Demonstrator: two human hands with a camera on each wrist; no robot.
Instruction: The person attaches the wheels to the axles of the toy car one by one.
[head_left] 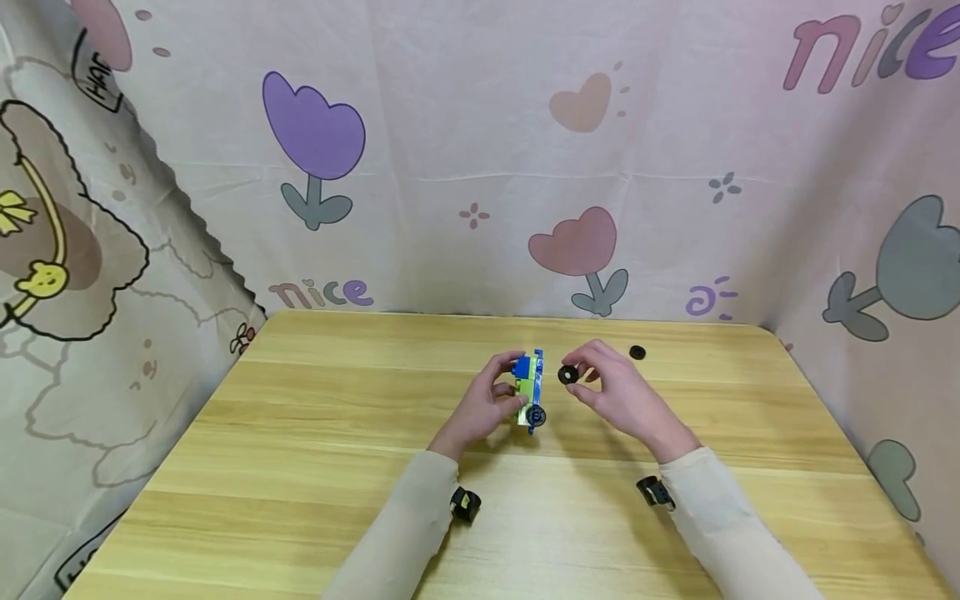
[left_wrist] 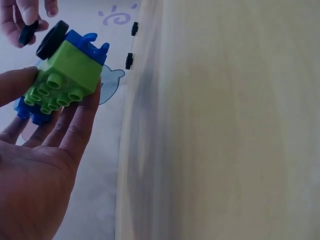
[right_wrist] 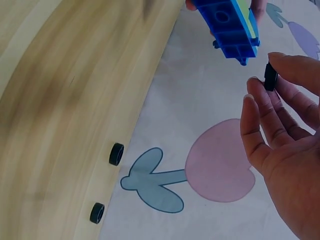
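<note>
My left hand (head_left: 476, 408) grips a toy building-block car (head_left: 528, 385) with a blue base, a green studded block and a blue block at one end. One black wheel (left_wrist: 51, 40) is fitted on its side, near the end closer to me in the head view. My right hand (head_left: 622, 396) pinches a separate black wheel (right_wrist: 270, 77) between thumb and fingertips. That wheel is held just to the right of the car, apart from it. In the right wrist view the car's hollow blue underside (right_wrist: 225, 25) shows.
Two loose black wheels, a nearer one (right_wrist: 116, 154) and another (right_wrist: 97, 213), stand near the table's far edge in the right wrist view. Only one loose wheel (head_left: 637, 352) shows in the head view. A patterned cloth (head_left: 450, 125) hangs behind the wooden table (head_left: 300, 417).
</note>
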